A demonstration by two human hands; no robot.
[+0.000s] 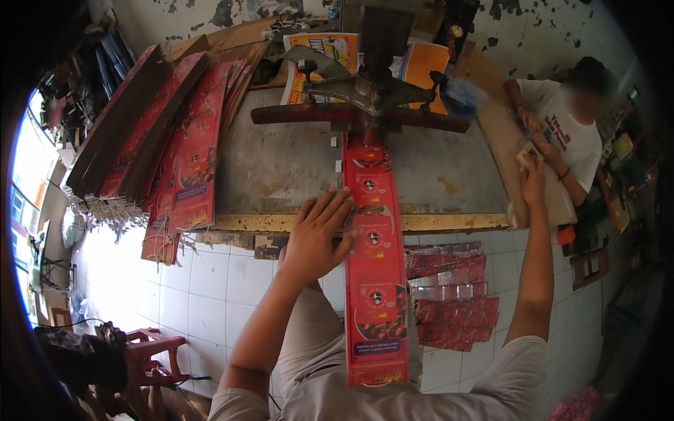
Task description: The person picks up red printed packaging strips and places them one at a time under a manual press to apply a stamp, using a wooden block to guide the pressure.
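Note:
My left hand (321, 231) lies with its fingers outstretched along the left edge of a long red strip of printed sachets (376, 281). The strip runs from under the dark metal press (366, 98) over the table's front edge toward my lap. Out to the right, my right hand (533, 181) has its fingers closed around a small cream-and-brown piece (526, 154), whose exact kind I cannot make out. Two small white blocks (338, 166) sit on the grey table top (281, 161) beside the strip.
Stacked red sachet strips (188, 154) with string ends lie on the left. More cut red sachets (456, 298) lie on the tiled floor. A co-worker (572, 133) sits at the right, hands near mine. A red plastic stool (156, 351) stands lower left.

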